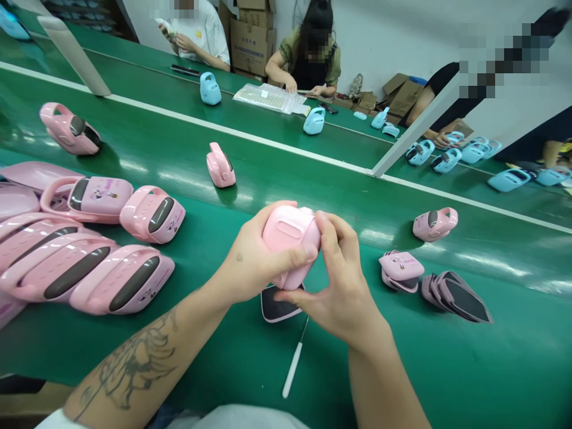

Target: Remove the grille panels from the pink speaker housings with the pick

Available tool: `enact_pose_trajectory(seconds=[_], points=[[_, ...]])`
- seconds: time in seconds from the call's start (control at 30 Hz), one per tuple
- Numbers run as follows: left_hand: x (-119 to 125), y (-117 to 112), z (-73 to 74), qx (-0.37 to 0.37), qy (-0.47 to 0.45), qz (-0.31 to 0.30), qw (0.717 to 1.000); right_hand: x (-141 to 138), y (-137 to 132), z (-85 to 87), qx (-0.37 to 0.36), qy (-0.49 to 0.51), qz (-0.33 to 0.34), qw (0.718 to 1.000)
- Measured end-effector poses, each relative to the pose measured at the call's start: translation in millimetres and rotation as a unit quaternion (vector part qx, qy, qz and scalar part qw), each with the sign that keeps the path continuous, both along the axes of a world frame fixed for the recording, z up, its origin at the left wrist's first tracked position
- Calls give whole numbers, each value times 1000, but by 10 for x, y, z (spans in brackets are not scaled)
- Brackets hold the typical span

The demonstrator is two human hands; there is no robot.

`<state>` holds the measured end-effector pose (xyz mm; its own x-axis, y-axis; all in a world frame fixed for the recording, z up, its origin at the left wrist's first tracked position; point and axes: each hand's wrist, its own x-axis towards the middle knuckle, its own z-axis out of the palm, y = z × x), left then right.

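Between both hands, above the near part of the green bench, is a pink rounded plastic housing (286, 233) with an oval recess on the face toward me. My left hand (257, 256) is wrapped around its left side, thumb across the front. On the other side, my right hand (337, 268) pinches it, fingertips at the upper right edge and thumb at the bottom. Partly hidden under the hands lies a dark panel with a pink rim (277, 305). A white-handled thin tool (292, 370) rests just below it on the bench.
Pink handled housings (129, 280) crowd the left side. At right lie a stack of dark-faced panels (458, 296) and pink printed covers (402, 266). Single pink housings (220, 165) stand on the green belt (286, 179). Across it, co-workers (313, 53) sit near blue housings (315, 121).
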<state>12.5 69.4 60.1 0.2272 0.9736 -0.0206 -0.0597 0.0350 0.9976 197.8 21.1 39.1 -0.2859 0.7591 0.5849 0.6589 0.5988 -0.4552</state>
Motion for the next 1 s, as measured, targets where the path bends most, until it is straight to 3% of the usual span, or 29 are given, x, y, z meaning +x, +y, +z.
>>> enact_pose_trajectory(seconds=[0.17,0.27,0.4,0.77,0.9,1.0], points=[[-139,21,62,54,33,-21,998,-85,-47,-4,41,-5,-7,999],[-164,-4,66,44,20,-29,998,-107,-68,-2,52,-14,-6,999],[-135,-70,94,27,17,-8,999,-104,-75,20,72,-19,2,997],[-104,-116,99,92,54,19,994,-91,-99,51,85,-22,23,996],[-61,-24,4,54,26,22,998,-81,-53,33,30,-10,28,999],[-6,86,-100,-29,-68,-7,997,-26,39,-38,-44,1,40,998]])
